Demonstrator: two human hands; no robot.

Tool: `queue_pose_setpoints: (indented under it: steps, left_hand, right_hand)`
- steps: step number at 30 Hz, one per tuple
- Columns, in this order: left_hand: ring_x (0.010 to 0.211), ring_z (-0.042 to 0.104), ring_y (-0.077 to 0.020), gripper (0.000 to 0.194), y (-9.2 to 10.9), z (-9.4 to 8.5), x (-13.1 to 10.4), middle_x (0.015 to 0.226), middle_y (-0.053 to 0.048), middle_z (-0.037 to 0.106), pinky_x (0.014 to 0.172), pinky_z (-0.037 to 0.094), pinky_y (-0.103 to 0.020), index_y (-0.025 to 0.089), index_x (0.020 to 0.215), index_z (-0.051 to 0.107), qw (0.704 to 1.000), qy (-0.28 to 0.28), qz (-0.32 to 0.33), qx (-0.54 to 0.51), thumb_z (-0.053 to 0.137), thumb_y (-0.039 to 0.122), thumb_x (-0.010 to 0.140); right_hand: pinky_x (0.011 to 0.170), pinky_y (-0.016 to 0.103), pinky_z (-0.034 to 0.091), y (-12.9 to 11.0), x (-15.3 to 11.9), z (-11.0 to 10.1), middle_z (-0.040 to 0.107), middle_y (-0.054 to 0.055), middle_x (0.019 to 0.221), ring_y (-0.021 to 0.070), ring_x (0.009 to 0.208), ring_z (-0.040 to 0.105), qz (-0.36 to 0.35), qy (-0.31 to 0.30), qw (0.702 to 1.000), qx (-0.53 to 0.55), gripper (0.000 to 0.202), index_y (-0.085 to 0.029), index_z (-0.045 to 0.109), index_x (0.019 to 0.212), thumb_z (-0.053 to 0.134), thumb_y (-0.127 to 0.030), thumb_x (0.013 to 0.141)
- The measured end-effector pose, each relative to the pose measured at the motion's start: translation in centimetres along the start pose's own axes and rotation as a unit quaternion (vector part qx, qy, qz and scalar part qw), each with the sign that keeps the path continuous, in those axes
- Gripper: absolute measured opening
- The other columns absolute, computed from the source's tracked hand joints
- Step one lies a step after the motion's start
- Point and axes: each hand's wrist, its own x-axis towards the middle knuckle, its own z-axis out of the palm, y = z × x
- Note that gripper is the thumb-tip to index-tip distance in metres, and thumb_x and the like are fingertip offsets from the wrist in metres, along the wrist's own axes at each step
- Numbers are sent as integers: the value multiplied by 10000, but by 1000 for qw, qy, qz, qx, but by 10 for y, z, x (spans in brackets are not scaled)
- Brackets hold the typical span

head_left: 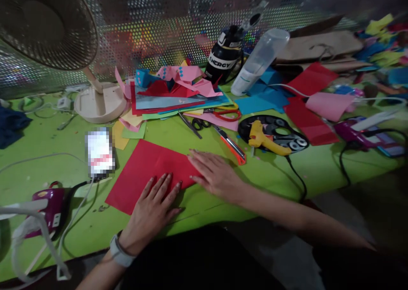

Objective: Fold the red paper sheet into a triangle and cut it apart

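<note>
A left hand (153, 213) and a right hand (219, 175) press on a sheet of red paper (137, 171) lying at the front of a green tabletop (204, 207). The left, with a watch (122, 252) at its wrist, rests with its grip relaxed, fingers spread over the near edge; the right's grip is likewise unclosed, fingers extended across the sheet's right end. Beyond lie black scissors (191, 126), an orange cutter (235, 147) and a yellow glue gun (267, 141). A lit phone (101, 152) stands left of the paper, near a fan (102, 103).
</note>
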Motion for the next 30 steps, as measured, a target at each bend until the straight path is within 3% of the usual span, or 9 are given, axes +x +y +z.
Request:
queue_pose_setpoints:
  steps: [3, 8, 18, 30]
  left_hand:
    - [1379, 409, -289, 648, -2, 2, -1, 1505, -141, 411, 1112, 370, -474, 186, 1468, 392, 1000, 2, 8, 1, 486, 530, 927]
    - [1395, 385, -283, 653, -4, 2, 0, 1517, -136, 395, 1134, 337, -469, 181, 1483, 359, 1000, -4, 17, -3, 517, 484, 927]
    - [1389, 396, -281, 630, -3, 3, 2, 1509, -131, 412, 1142, 325, -467, 184, 1467, 388, 1000, 7, 7, -8, 513, 485, 927]
    - [1387, 398, -278, 589, -6, 6, 1, 1506, -122, 422, 1138, 332, -465, 194, 1446, 427, 1000, 12, 8, 3, 492, 485, 938]
  right_hand:
    - [1143, 516, 326, -13, -15, 7, 364, 178, 1525, 302, 1436, 298, -63, -23, 998, 0, 670, -114, 349, 1488, 421, -520, 960]
    - [1175, 515, 266, -21, -26, 17, 311, 179, 1546, 292, 1468, 211, -64, -58, 996, -11, 773, -65, 355, 1475, 371, -620, 937]
    - [1184, 522, 227, -18, -20, 16, 294, 166, 1558, 279, 1483, 152, -49, -73, 996, 0, 766, -109, 347, 1484, 354, -641, 933]
    - [1183, 495, 234, -16, -19, 17, 270, 150, 1572, 275, 1477, 178, -58, -82, 994, -38, 772, -108, 349, 1484, 339, -649, 934]
